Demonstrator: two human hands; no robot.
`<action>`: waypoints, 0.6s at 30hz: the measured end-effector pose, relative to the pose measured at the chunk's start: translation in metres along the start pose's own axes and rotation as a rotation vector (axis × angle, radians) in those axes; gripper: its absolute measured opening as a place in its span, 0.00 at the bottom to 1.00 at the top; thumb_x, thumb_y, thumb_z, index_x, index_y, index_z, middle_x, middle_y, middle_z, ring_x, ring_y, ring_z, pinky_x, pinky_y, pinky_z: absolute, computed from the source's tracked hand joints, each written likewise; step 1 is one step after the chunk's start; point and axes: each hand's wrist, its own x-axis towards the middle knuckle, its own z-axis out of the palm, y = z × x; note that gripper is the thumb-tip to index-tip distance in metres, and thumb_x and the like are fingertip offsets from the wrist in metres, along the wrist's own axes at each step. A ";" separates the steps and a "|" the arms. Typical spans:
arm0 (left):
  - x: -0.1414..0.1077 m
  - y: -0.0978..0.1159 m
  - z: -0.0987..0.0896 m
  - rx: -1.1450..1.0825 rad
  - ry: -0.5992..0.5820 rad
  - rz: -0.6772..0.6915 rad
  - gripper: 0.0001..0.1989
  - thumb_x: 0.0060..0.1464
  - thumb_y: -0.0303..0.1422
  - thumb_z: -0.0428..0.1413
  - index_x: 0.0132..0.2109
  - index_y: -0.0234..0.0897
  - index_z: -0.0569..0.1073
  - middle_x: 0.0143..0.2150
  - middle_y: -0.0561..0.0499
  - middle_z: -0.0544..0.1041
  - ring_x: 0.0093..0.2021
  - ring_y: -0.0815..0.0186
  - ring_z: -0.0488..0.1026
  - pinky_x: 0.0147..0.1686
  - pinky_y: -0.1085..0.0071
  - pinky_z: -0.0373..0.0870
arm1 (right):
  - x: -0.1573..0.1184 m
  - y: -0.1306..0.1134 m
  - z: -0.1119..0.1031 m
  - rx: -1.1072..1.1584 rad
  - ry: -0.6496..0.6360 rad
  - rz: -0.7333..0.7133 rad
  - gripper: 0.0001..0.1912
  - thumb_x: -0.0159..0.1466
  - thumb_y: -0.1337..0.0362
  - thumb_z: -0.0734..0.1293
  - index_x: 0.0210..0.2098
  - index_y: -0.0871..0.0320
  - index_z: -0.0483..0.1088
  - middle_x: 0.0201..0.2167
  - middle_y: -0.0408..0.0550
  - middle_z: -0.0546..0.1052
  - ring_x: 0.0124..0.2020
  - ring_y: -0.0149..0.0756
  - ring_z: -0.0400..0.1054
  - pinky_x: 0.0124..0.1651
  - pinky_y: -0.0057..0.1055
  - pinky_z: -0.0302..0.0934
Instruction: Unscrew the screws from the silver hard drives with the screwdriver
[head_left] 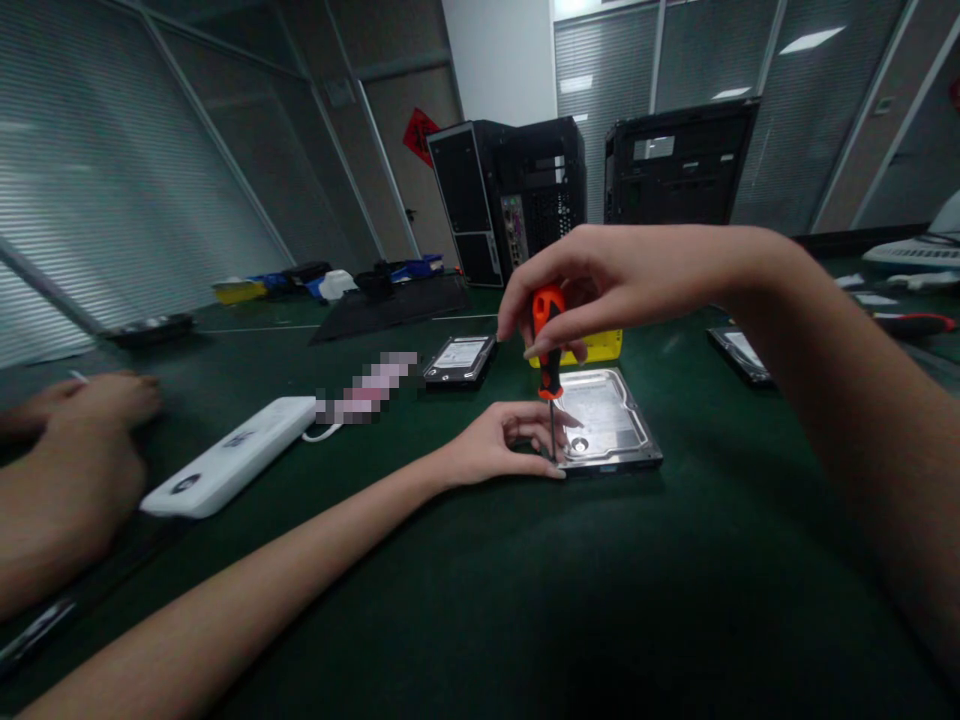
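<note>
A silver hard drive lies flat on the dark green table. My left hand holds its left side, the thumb along the near left corner and the other fingers curled at the top edge. Above it, my right hand is closed round the handle of an orange and black screwdriver. The screwdriver stands nearly upright, its shaft reaching down to the drive's near left corner. My left fingers partly hide the corner, so whether the tip sits in a screw cannot be made out.
Behind are another hard drive, a yellow object and black computer cases. A third drive lies right, near a red-handled tool. Left are a white power bank and a co-worker's hands.
</note>
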 end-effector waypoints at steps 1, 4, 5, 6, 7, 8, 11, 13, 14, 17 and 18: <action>0.000 0.000 0.000 0.001 -0.003 0.000 0.26 0.42 0.27 0.63 0.51 0.32 0.68 0.40 0.46 0.73 0.38 0.67 0.72 0.43 0.63 0.68 | 0.000 0.000 0.000 -0.002 0.000 -0.005 0.20 0.60 0.57 0.61 0.49 0.60 0.67 0.46 0.47 0.71 0.44 0.30 0.65 0.43 0.26 0.59; 0.000 0.001 0.000 0.006 -0.006 -0.002 0.26 0.43 0.28 0.63 0.51 0.32 0.68 0.40 0.46 0.73 0.39 0.66 0.72 0.44 0.62 0.68 | 0.001 -0.001 0.000 -0.005 0.000 0.013 0.19 0.60 0.58 0.61 0.49 0.59 0.68 0.46 0.46 0.71 0.44 0.30 0.65 0.43 0.25 0.59; 0.000 0.001 0.000 0.006 -0.006 -0.003 0.25 0.43 0.28 0.63 0.51 0.32 0.68 0.40 0.46 0.73 0.39 0.66 0.72 0.44 0.62 0.68 | 0.001 -0.001 0.000 -0.006 -0.001 0.027 0.19 0.60 0.58 0.61 0.48 0.58 0.68 0.46 0.46 0.71 0.45 0.30 0.65 0.43 0.25 0.59; 0.000 0.001 0.000 0.005 -0.007 -0.004 0.25 0.43 0.28 0.63 0.51 0.32 0.68 0.40 0.46 0.73 0.39 0.66 0.72 0.44 0.62 0.68 | 0.001 -0.001 0.000 -0.006 -0.003 0.040 0.19 0.60 0.57 0.61 0.48 0.58 0.68 0.46 0.46 0.71 0.45 0.30 0.65 0.43 0.25 0.59; 0.000 0.001 0.000 0.003 -0.007 -0.005 0.25 0.43 0.28 0.62 0.51 0.32 0.68 0.40 0.46 0.73 0.39 0.66 0.72 0.44 0.62 0.68 | 0.001 0.000 0.000 -0.005 -0.005 0.049 0.19 0.60 0.57 0.61 0.48 0.58 0.68 0.47 0.46 0.71 0.45 0.30 0.65 0.43 0.25 0.59; 0.000 0.001 0.000 0.001 -0.006 -0.005 0.25 0.43 0.27 0.62 0.51 0.32 0.68 0.40 0.46 0.73 0.39 0.66 0.72 0.44 0.62 0.68 | 0.001 0.000 0.000 -0.004 -0.005 0.053 0.19 0.60 0.57 0.61 0.48 0.58 0.68 0.47 0.46 0.70 0.45 0.30 0.65 0.43 0.25 0.59; 0.000 0.001 0.000 -0.003 0.000 -0.003 0.26 0.43 0.27 0.63 0.51 0.31 0.68 0.40 0.46 0.73 0.39 0.66 0.72 0.43 0.63 0.68 | 0.001 0.000 0.000 -0.002 -0.004 0.048 0.19 0.60 0.57 0.61 0.48 0.58 0.68 0.47 0.46 0.70 0.45 0.30 0.65 0.43 0.25 0.59; 0.000 0.001 0.000 -0.004 0.004 -0.003 0.26 0.42 0.28 0.63 0.51 0.31 0.68 0.40 0.45 0.74 0.39 0.66 0.72 0.43 0.63 0.68 | 0.001 0.000 0.000 -0.002 -0.002 0.044 0.19 0.60 0.58 0.61 0.48 0.58 0.68 0.47 0.46 0.70 0.45 0.30 0.65 0.43 0.24 0.59; 0.000 0.000 0.000 -0.004 0.005 -0.003 0.26 0.42 0.28 0.63 0.51 0.31 0.68 0.40 0.45 0.73 0.39 0.66 0.72 0.43 0.63 0.68 | 0.001 0.000 0.000 -0.001 -0.002 0.040 0.19 0.60 0.58 0.61 0.48 0.58 0.68 0.46 0.46 0.70 0.44 0.30 0.65 0.42 0.24 0.59; 0.000 0.000 0.000 -0.012 0.001 -0.005 0.26 0.43 0.27 0.63 0.51 0.31 0.68 0.41 0.45 0.73 0.39 0.65 0.72 0.44 0.62 0.68 | 0.000 0.000 0.000 0.004 -0.005 0.029 0.19 0.60 0.58 0.61 0.49 0.59 0.67 0.46 0.46 0.71 0.43 0.29 0.65 0.42 0.24 0.60; 0.000 0.000 0.000 -0.017 0.001 -0.004 0.26 0.43 0.27 0.63 0.51 0.31 0.68 0.41 0.45 0.73 0.39 0.65 0.72 0.44 0.62 0.69 | 0.000 0.001 0.000 0.006 -0.008 0.030 0.19 0.60 0.58 0.61 0.49 0.59 0.67 0.46 0.46 0.71 0.43 0.29 0.66 0.42 0.24 0.60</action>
